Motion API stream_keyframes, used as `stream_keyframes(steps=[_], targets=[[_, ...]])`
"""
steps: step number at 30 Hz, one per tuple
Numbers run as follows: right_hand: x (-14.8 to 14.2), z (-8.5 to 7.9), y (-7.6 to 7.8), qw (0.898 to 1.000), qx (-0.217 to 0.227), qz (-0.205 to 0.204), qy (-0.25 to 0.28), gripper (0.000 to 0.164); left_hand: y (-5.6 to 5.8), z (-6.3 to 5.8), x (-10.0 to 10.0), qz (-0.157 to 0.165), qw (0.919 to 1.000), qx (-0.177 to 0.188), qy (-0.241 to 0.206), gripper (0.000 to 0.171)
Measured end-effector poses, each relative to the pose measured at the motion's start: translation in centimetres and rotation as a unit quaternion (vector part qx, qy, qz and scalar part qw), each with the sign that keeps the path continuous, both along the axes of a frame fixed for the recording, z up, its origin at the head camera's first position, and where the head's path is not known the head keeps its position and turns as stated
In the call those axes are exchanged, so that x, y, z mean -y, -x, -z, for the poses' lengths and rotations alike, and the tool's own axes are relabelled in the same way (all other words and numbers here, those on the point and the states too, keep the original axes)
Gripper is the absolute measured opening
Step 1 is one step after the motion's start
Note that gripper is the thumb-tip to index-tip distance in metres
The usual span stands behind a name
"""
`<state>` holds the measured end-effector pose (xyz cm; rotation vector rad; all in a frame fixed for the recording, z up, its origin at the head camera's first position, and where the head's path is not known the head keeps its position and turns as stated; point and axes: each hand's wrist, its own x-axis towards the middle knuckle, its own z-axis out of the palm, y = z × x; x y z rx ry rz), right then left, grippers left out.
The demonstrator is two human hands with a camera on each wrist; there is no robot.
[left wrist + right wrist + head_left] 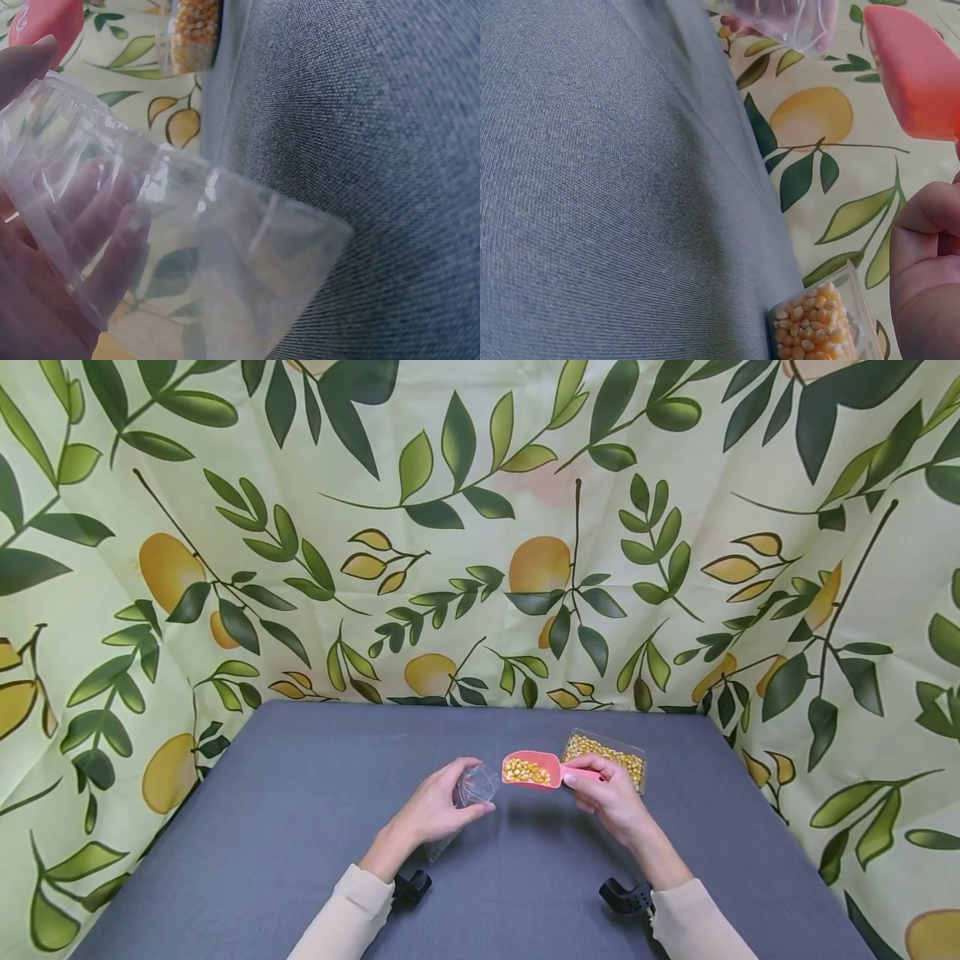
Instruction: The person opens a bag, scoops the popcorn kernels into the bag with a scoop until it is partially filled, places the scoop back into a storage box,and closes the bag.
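Observation:
My left hand (437, 806) holds a clear plastic bag (225, 247) near its mouth, thumb and fingers curved around the opening. In the left wrist view the bag hangs down and looks empty. A pink scoop (557, 768) loaded with yellow corn kernels (527, 771) is pinched by its handle in my right hand (611, 797). The scoop's front edge is just right of the bag's mouth, held above the table. Behind the right hand stands a clear plastic box (642, 752) of corn kernels, partly hidden by that hand.
A grey-blue cloth covers the table (262, 860). Leaf-and-fruit patterned fabric (465, 552) rises behind it and along both sides. Black straps with devices (626, 897) sit at both wrists, below the cream sleeves.

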<state>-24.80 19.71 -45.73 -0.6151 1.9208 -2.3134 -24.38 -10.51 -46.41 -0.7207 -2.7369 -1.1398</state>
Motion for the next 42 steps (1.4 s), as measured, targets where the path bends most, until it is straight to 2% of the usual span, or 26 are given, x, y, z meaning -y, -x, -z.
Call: stream_keyframes(steps=[7,14,24,36,42], targets=[[0.4,0.3,-0.1,1.000,0.003,0.005,-0.012,0.017,-0.1,-0.1,0.0,-0.001,1.0000,0.005,0.002,0.071],[0.7,0.5,-0.1,1.000,0.009,-0.009,-0.017,0.019,0.0,0.0,0.0,0.006,0.9995,-0.032,0.003,0.067],[1.5,0.7,-0.1,0.999,0.011,-0.008,-0.031,0.021,-0.1,-0.1,-0.1,-0.001,0.9996,-0.027,0.010,0.068],[2.2,0.5,-0.2,0.999,0.009,-0.008,-0.036,0.023,-0.1,0.0,-0.1,0.005,0.9993,-0.037,0.006,0.070],[2.5,0.3,-0.1,0.998,0.004,-0.003,-0.059,0.022,-0.1,0.0,-0.1,0.005,0.9993,-0.036,0.004,0.070]])
